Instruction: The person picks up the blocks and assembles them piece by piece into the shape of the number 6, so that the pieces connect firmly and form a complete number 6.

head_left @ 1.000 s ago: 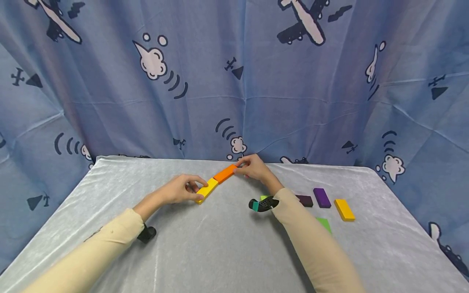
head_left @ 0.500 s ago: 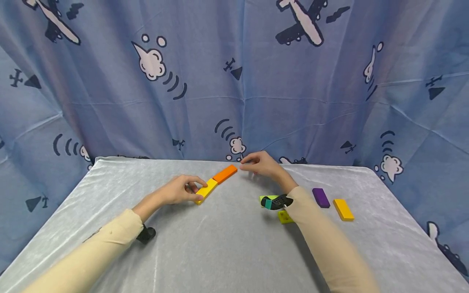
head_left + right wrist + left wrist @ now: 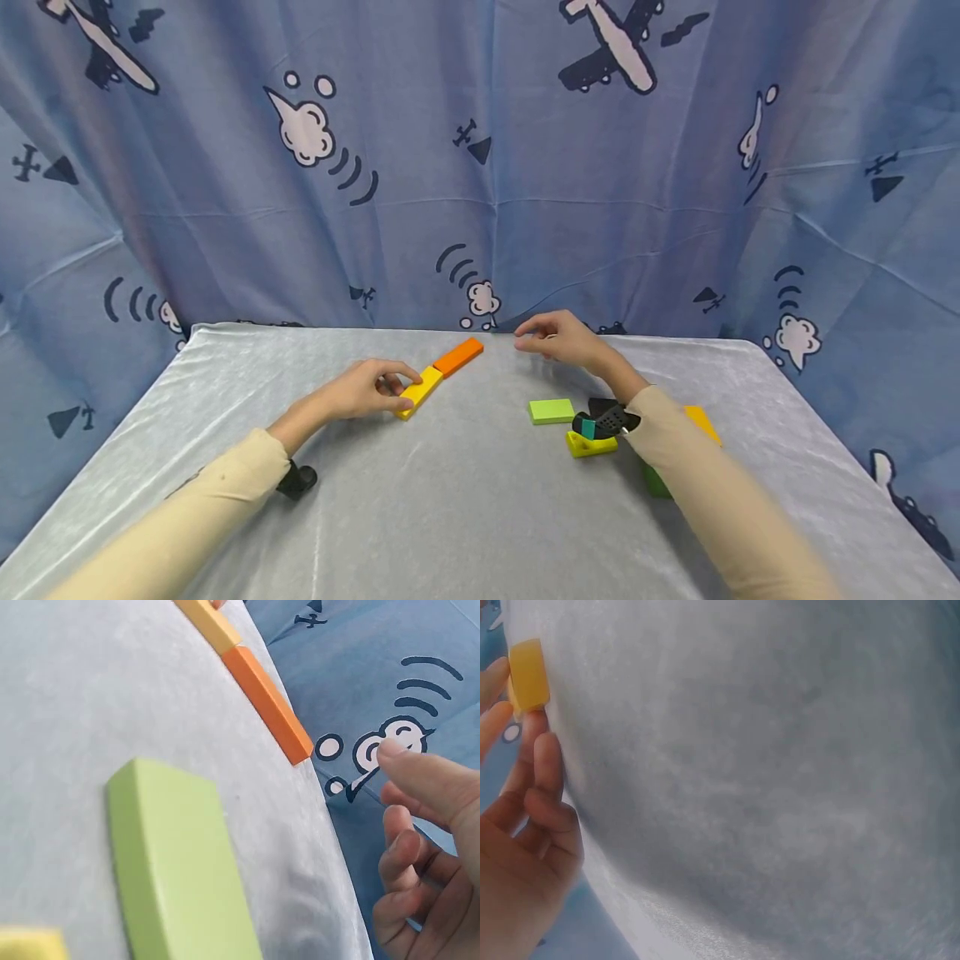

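The yellow block, orange block and lime-green block are plain, the cloth grey, the blue curtain plane-printed.

The left hand pinches a yellow block on grey cloth.

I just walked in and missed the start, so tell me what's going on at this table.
A person is handling colored blocks on a cloth-covered table. The left hand pinches a yellow block, which sits end to end with an orange block in a slanting line. The right hand is apart from that line and holds nothing. Nearer the person lies a light green block; an amber block and a darker green block are partly hidden by the right sleeve.
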`<state>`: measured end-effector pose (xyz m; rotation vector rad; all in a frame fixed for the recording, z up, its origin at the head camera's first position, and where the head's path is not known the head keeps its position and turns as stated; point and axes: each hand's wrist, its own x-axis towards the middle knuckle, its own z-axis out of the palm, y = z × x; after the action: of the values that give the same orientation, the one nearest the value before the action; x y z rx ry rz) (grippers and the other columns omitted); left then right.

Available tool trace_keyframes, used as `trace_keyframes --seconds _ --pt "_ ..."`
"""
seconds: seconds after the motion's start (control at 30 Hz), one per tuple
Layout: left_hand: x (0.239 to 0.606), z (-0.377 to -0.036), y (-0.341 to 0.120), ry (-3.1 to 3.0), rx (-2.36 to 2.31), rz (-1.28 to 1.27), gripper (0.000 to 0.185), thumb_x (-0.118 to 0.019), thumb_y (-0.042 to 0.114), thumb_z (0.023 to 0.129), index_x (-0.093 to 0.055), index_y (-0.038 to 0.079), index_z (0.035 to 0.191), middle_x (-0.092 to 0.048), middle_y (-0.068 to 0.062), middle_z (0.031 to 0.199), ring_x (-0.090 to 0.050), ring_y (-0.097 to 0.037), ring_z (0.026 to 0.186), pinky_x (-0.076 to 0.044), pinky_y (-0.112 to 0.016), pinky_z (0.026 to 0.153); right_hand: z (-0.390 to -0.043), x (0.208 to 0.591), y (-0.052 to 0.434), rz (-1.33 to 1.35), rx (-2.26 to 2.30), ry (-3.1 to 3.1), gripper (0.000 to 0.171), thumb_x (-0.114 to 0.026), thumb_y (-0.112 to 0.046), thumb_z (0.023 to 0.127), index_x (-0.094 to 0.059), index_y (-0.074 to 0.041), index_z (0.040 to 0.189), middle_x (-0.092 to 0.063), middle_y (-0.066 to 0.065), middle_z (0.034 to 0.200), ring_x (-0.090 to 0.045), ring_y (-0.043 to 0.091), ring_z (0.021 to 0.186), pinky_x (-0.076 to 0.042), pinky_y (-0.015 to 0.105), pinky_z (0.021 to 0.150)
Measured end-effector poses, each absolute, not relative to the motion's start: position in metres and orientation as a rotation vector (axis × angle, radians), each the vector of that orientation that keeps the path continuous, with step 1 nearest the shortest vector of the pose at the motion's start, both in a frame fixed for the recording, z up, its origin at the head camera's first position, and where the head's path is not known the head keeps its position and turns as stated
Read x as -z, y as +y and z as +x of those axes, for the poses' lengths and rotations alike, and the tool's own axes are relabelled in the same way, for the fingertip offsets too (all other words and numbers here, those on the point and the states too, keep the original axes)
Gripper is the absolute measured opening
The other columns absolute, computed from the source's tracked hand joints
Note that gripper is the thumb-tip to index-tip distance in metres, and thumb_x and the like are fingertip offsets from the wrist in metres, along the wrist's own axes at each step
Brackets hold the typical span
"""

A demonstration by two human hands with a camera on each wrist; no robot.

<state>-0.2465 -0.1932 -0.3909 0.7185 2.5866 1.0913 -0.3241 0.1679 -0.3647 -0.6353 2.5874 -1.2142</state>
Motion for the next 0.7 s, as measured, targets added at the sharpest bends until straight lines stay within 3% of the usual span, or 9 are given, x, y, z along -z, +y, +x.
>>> trace_keyframes --seconds 0.33,0.7 --pt "0.393 -0.247 -0.193 2.6 -1.097 0.758 0.032 -0.076 0.014 0.094 -0.07 0.008 0.125 -0.069 -0.003 0.099 -0.067 -0.016 0.083 -0.054 -0.033 0.073 -0.309 0.365 0.195 -0.708 1.289 2.566 0.038 -0.073 -0.026 0.097 -0.069 -0.002 0.126 -0.065 0.023 0.098 -0.053 0.027 0.074 -0.044 0.035 0.065" --pt "0.393 -0.246 -0.193 2.618 -1.088 0.766 0.032 -0.076 0.013 0.094 -0.071 0.008 0.124 -0.069 -0.002 0.097 -0.067 -0.016 0.084 -0.054 -0.033 0.073 -0.293 0.371 0.219 -0.789 1.305 2.609 0.033 -0.073 -0.018 0.097 -0.069 0.001 0.124 -0.065 0.021 0.09 -0.049 0.02 0.067 -0.04 0.031 0.062"
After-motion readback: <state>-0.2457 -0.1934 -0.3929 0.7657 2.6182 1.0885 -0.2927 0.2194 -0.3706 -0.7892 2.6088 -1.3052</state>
